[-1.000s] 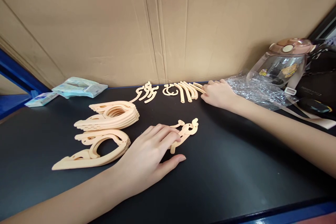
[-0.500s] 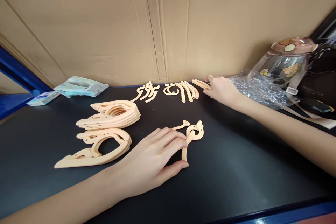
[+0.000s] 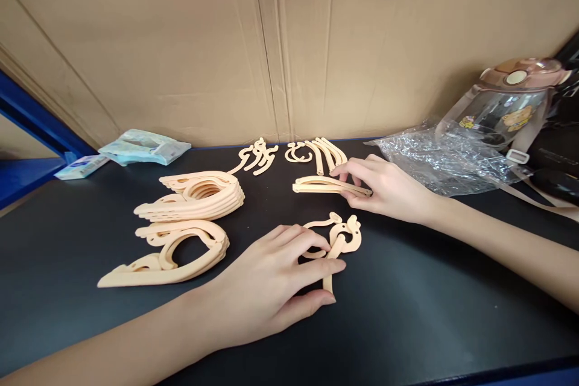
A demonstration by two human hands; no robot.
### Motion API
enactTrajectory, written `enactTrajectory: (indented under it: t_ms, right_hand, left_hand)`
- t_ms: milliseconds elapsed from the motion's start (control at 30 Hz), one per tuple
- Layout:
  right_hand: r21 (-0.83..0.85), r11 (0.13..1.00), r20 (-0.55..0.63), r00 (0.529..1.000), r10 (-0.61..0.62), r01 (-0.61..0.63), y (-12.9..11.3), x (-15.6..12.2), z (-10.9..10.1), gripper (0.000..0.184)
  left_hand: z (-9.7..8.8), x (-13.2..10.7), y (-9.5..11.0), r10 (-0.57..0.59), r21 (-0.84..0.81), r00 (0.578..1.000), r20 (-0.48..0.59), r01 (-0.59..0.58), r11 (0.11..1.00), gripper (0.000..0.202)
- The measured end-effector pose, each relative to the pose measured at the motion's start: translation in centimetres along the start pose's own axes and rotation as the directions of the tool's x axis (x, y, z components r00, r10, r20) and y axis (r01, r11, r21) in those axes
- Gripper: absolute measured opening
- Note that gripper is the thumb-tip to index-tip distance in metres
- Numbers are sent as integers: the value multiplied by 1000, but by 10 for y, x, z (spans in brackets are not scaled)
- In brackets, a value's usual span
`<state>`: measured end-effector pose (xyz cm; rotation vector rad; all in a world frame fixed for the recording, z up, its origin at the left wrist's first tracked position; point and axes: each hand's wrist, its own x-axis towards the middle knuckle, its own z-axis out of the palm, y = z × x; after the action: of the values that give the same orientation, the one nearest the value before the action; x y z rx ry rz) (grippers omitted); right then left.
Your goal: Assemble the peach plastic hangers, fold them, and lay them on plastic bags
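My left hand (image 3: pixel 280 280) rests low over the black tabletop, its thumb and fingers closed around a peach plastic hanger arm (image 3: pixel 337 247). At that arm's far end lies a curled hanger hook (image 3: pixel 355 237). Another thin curved piece (image 3: pixel 323 223) lies just beyond my left fingers and is partly covered by them. My right hand (image 3: pixel 384 187) pinches the right end of a slim, curved peach hanger arm (image 3: pixel 312 187), held sideways above the table. Close behind it is a row of similar curved arms (image 3: pixel 319 160).
Folded peach hangers are piled in two stacks, a rear stack (image 3: pixel 217 196) and a front stack (image 3: pixel 181 277). Loose hooks (image 3: pixel 260 157) lie at the back. A tissue pack (image 3: pixel 145 148) is at left; crumpled clear plastic (image 3: pixel 447 157) and a strapped bottle (image 3: pixel 511 108) are at right.
My right hand has come leftward and nearer from the back of the table, carrying the curved hanger arm. My left hand still grips its arm, shifted slightly right and nearer in view.
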<state>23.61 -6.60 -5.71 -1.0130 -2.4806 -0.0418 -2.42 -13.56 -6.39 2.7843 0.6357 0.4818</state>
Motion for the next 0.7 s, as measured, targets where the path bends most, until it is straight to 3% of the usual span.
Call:
enactTrajectory:
  t_ms: [367, 467, 600, 700]
  right_hand:
    - [38, 998, 49, 998, -43, 41, 4, -3, 11, 21]
    - [27, 998, 49, 997, -53, 52, 3, -2, 12, 20]
    - [15, 998, 36, 997, -63, 62, 4, -3, 7, 22]
    - [2, 999, 32, 999, -39, 39, 7, -5, 0, 24]
  left_hand:
    - [-8, 4, 1, 55, -55, 997, 58, -51, 997, 28]
    - [-10, 3, 1, 32, -67, 999, -9, -32, 997, 26]
    - [-10, 3, -5, -81, 155, 987, -138, 103, 983, 26]
    - [-10, 3, -12, -139, 314, 977, -161, 184, 931, 34]
